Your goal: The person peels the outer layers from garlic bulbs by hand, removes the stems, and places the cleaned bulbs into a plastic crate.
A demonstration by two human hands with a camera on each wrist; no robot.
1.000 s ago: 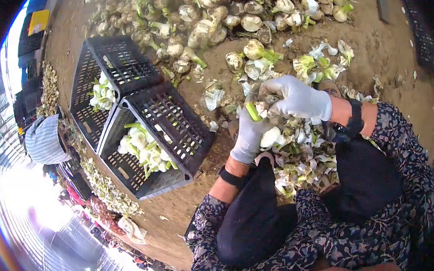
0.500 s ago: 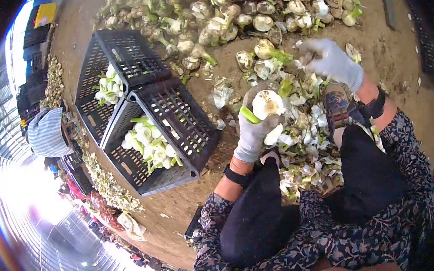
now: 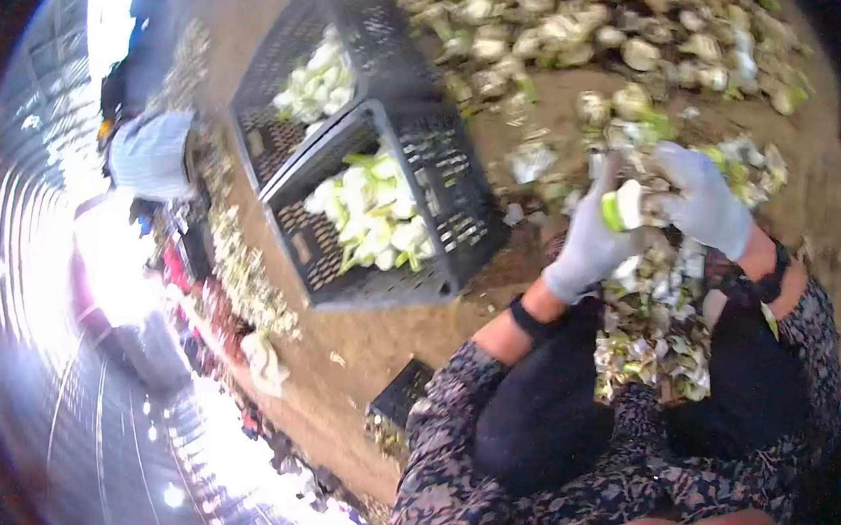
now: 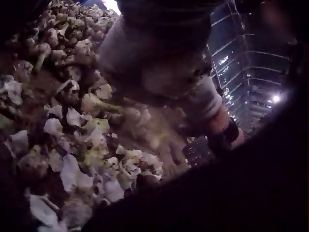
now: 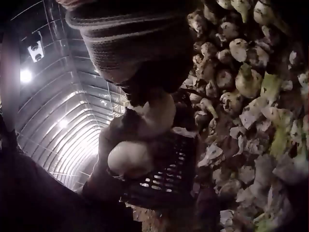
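Note:
In the head view my gloved left hand [image 3: 590, 244] grips a white garlic bulb [image 3: 628, 200] whose short green stem end points left. A second white bulb [image 5: 130, 159], seen in the right wrist view, is also held in that hand, lower in the palm. My gloved right hand [image 3: 705, 201] meets the first bulb from the other side, its fingers curled against the root end. The right fingertips are partly hidden behind the bulb. Peeled skins [image 3: 662, 325] lie heaped below both hands, between the legs.
Two black crates [image 3: 360, 302] stand tipped on the left, each with peeled bulbs [image 3: 375, 212] inside. Unpeeled, soil-marked garlic [image 3: 569, 31] is piled at the back. Loose skins and leaves [image 4: 72, 174] litter the dirt floor. Another person in a striped head covering [image 3: 153, 155] is at far left.
Half a second ago my right hand was away to the upper right, off the bulb; now it is back against it. The left hand keeps its bulbs. The head view has turned, shifting the crates right.

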